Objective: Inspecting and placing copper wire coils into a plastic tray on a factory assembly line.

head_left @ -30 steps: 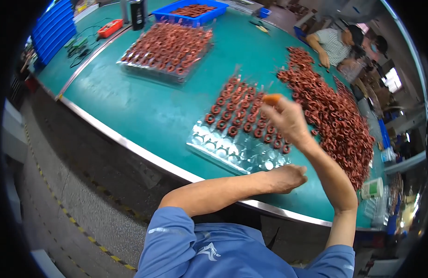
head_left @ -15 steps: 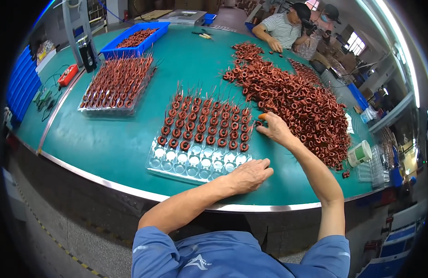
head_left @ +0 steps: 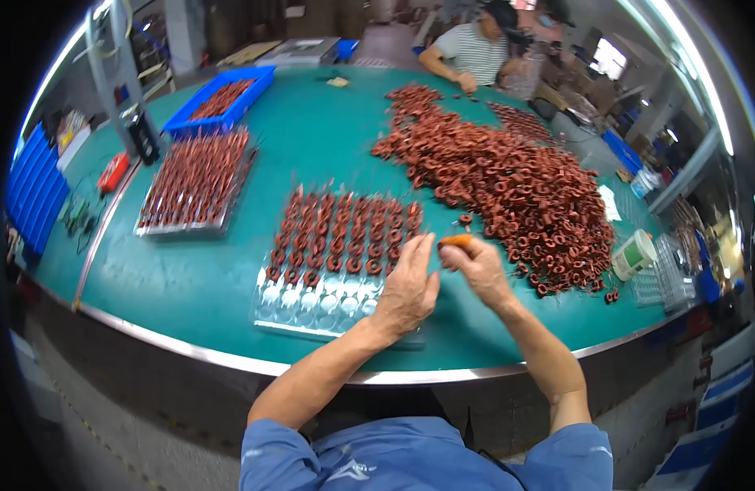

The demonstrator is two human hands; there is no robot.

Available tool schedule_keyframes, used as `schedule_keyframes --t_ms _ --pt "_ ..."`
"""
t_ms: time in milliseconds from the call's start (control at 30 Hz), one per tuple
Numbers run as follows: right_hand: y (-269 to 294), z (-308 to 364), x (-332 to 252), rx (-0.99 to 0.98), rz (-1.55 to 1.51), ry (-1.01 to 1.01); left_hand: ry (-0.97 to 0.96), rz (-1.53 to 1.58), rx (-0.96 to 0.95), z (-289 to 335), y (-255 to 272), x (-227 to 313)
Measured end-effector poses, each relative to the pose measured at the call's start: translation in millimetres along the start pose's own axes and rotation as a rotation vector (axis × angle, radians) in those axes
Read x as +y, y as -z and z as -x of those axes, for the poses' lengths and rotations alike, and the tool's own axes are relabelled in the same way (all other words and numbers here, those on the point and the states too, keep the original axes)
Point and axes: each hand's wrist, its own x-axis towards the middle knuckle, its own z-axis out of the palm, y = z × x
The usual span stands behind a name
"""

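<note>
From the head view, the person's right hand (head_left: 476,266) was pinched shut on a small orange coil (head_left: 456,240), held just above the green table (head_left: 206,286) near its near edge. The left hand (head_left: 406,286) lay beside it with fingers loosely curled, holding nothing that could be seen, its fingertips close to the coil and its palm over the near right corner of a clear plastic tray (head_left: 312,303). That tray sat on the table in front of the person; its far rows were filled with reddish-brown coils (head_left: 345,229), while the near rows stood empty. To the right of the hands and stretching far across the table lay a large loose heap of coils (head_left: 508,180). A second tray of coils (head_left: 197,184), fully loaded, rested to the left, with a blue bin (head_left: 222,102) of more coils beyond it. A white cup (head_left: 633,254) stood at the right, just beside the heap. At the far side of the table another person in a striped shirt (head_left: 476,49) was bent over the work.
</note>
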Motion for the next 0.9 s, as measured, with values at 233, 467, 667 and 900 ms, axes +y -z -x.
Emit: schedule_keyframes --t_ms 233,467,667,900 --pt "-22 15 2 -0.006 0.032 0.086 0.071 0.006 -0.100 6 4 -6" --pt "10 17 0 0.001 -0.356 -0.125 -0.046 0.065 -0.149 -1 4 -2" --pt "10 15 3 -0.063 -0.279 -0.165 0.022 0.209 -0.358 -5 11 4" --pt "17 18 10 0.082 -0.162 -0.046 0.681 0.950 -0.519 -12 5 13"
